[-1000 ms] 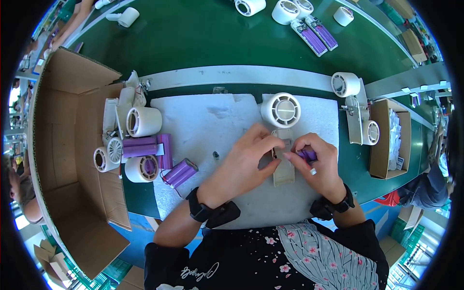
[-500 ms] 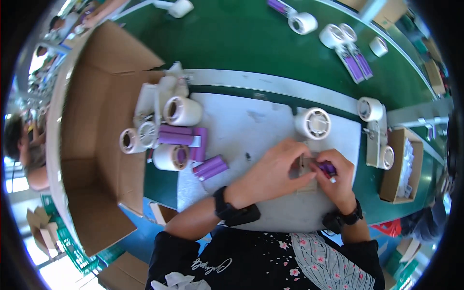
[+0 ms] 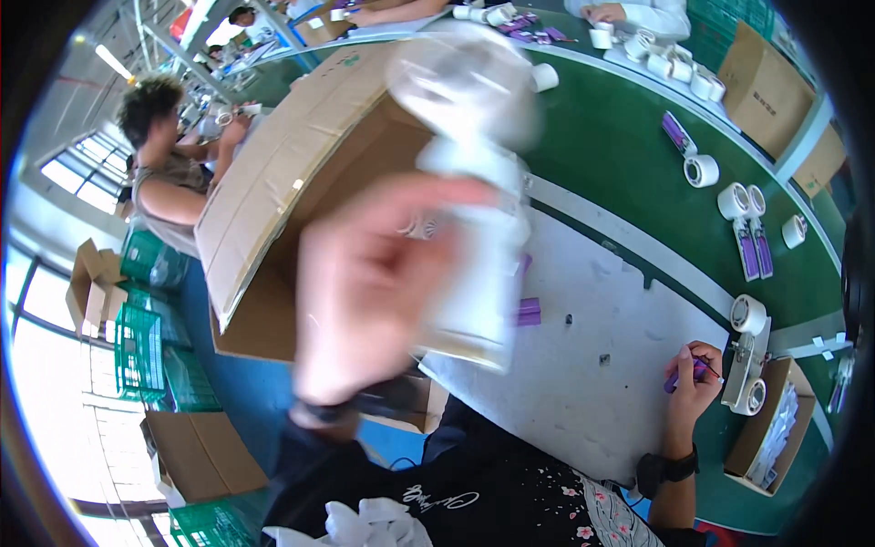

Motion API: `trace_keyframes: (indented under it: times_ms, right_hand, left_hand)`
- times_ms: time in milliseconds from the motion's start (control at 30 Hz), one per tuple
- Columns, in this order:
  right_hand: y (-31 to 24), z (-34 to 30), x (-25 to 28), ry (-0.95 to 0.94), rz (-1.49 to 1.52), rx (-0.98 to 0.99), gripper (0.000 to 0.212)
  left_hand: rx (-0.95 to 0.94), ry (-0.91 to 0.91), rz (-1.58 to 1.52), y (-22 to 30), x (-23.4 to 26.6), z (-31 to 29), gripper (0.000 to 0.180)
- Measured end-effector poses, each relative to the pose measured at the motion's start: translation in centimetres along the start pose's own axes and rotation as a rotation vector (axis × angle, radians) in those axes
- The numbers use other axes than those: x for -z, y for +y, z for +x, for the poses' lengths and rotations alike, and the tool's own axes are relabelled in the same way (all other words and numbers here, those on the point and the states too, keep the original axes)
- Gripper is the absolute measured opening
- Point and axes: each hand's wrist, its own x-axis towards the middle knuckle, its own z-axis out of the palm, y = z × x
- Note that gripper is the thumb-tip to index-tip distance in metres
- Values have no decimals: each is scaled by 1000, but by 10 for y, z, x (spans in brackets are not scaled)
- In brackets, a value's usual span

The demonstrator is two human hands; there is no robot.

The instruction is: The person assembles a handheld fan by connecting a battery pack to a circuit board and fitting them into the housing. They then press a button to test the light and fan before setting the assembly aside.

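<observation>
My left hand (image 3: 374, 283), smeared by motion, is raised in front of the large open carton (image 3: 264, 201). Its fingers are closed on a white part with a round drum-like head (image 3: 469, 87) and a flat rectangular body; finer detail is blurred. At the right side of the pale work mat (image 3: 583, 392), my right hand (image 3: 697, 378) is closed around a small purple battery pack (image 3: 685, 372), a thin wire end showing beside it. More purple battery packs (image 3: 529, 312) lie on the mat, partly hidden behind the white part.
A white assembly with two round rolls (image 3: 749, 356) stands right of the mat, next to a small carton of white pieces (image 3: 779, 428). White round-headed units with purple packs (image 3: 749, 242) lie on the green table. Co-workers sit beyond; one person (image 3: 169, 173) is at the left.
My left hand has lifted the white part off the mat and carried it up and left toward the carton. The right hand has moved away rightward with the purple pack. The view has swung left.
</observation>
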Motion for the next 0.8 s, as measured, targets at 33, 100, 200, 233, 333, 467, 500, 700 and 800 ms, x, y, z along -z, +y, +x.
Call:
trace_keyframes:
  times_ms: [33, 100, 200, 233, 333, 467, 500, 700, 800]
  right_hand:
    - [0, 2, 1, -10, 8, 4, 12]
    - [-1, 3, -1, -22, 3, -22, 12]
    - [-1, 2, -2, -31, -5, -40, 12]
    - [-1, 3, -2, -38, -7, -48, 12]
    - [0, 5, -6, -50, 11, -47, 12]
    - [4, 6, -1, -41, -2, -47, 11]
    - [2, 6, -2, -73, -5, -64, 11]
    - [8, 5, 2, -133, 16, -80, 12]
    - [5, 3, 1, -135, -17, -94, 11]
  left_hand:
    - [160, 87, 218, 33, 28, -2, 27]
    - [3, 148, 612, 59, 89, 3, 26]
    - [69, 128, 861, 66, 182, 33, 27]
    - [109, 133, 831, 64, 205, 50, 27]
    - [249, 46, 691, 27, 306, 113, 28]
    - [39, -24, 841, -90, 373, 174, 32]
    - [-368, -309, 1291, -103, 400, 187, 33]
    - [-357, -216, 1757, -164, 457, 229, 43]
    - [143, 131, 1248, -152, 430, 212, 42]
